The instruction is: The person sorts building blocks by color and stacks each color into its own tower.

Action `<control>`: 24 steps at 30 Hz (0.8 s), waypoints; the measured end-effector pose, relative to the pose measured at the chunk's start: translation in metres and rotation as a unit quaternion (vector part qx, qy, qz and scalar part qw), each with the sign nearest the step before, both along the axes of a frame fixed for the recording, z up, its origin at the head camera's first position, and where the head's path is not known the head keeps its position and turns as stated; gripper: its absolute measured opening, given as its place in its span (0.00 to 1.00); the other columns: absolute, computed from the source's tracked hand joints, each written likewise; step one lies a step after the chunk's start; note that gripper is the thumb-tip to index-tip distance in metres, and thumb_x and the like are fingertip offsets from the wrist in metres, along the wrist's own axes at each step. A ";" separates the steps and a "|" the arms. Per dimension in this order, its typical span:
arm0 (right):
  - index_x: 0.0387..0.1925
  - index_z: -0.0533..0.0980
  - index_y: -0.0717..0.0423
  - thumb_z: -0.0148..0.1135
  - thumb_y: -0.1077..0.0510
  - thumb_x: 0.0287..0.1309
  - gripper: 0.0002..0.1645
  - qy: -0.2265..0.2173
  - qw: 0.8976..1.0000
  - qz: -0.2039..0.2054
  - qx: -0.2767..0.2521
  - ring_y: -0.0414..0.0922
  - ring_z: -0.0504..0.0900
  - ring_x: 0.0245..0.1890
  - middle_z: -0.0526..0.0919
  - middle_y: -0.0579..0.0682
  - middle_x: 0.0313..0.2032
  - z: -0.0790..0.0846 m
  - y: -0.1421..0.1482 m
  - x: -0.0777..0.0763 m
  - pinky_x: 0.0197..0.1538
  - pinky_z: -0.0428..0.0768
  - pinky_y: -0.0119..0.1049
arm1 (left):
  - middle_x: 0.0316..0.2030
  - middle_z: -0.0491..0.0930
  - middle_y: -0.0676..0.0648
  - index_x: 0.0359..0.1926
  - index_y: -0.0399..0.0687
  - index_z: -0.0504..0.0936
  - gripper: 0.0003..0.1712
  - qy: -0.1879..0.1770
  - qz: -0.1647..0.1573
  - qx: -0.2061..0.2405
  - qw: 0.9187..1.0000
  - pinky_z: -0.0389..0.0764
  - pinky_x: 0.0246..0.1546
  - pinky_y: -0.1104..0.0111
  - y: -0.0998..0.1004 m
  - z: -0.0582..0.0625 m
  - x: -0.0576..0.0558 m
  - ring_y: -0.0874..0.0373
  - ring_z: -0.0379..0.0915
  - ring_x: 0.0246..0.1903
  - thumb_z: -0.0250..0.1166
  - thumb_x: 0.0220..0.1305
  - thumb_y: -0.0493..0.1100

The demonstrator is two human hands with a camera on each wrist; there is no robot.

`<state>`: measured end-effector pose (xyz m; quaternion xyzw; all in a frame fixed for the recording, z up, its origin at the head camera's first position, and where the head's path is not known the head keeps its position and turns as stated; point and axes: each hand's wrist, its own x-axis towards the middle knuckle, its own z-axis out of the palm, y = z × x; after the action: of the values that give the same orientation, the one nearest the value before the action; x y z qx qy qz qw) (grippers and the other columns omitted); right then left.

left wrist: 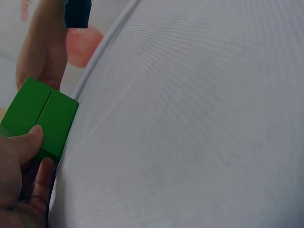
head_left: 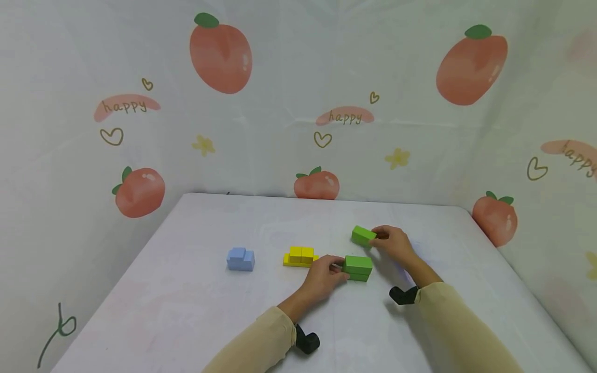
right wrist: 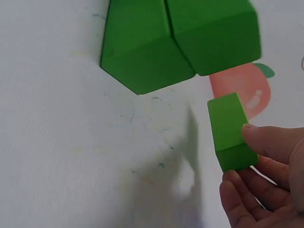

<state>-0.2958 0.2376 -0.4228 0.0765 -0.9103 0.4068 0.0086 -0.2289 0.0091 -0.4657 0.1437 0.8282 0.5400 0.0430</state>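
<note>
My right hand (head_left: 394, 244) pinches a bright green block (head_left: 362, 235) between thumb and fingers; in the right wrist view this block (right wrist: 228, 126) is seen raised off the table. To its left and nearer me, my left hand (head_left: 321, 278) holds the left side of a stack of two green blocks (head_left: 358, 265) on the table. The left wrist view shows the thumb laid on the stack (left wrist: 50, 114) by the seam, with a finger below. Just left of that hand is a yellow block group (head_left: 300, 255), partly covered by the hand.
A light blue block group (head_left: 240, 260) stands farther left on the white table (head_left: 186, 311). Behind the table hangs a white cloth (head_left: 280, 62) printed with fruit and hearts. A black device (head_left: 308, 342) sits at the left wrist, another (head_left: 403, 295) at the right.
</note>
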 end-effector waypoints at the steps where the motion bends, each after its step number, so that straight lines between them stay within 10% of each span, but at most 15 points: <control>1: 0.54 0.75 0.68 0.67 0.59 0.58 0.24 -0.003 1.000 0.004 -0.005 0.60 0.78 0.51 0.81 0.64 0.48 0.002 0.002 0.002 0.53 0.74 0.51 | 0.46 0.79 0.50 0.54 0.40 0.80 0.22 0.000 0.001 -0.001 1.000 0.77 0.39 0.73 0.000 0.000 0.000 0.65 0.75 0.36 0.71 0.58 0.37; 24: 0.56 0.74 0.66 0.64 0.61 0.62 0.23 -0.015 0.991 0.114 -0.061 0.53 0.80 0.47 0.81 0.59 0.48 0.034 0.008 0.043 0.47 0.78 0.38 | 0.46 0.79 0.51 0.54 0.41 0.80 0.22 0.000 0.004 -0.004 1.000 0.77 0.39 0.74 0.000 0.001 0.000 0.66 0.74 0.36 0.71 0.58 0.37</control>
<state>-0.2531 0.2454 -0.3892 0.1732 -0.8689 0.4613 -0.0468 -0.2285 0.0096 -0.4652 0.1399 0.8307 0.5373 0.0416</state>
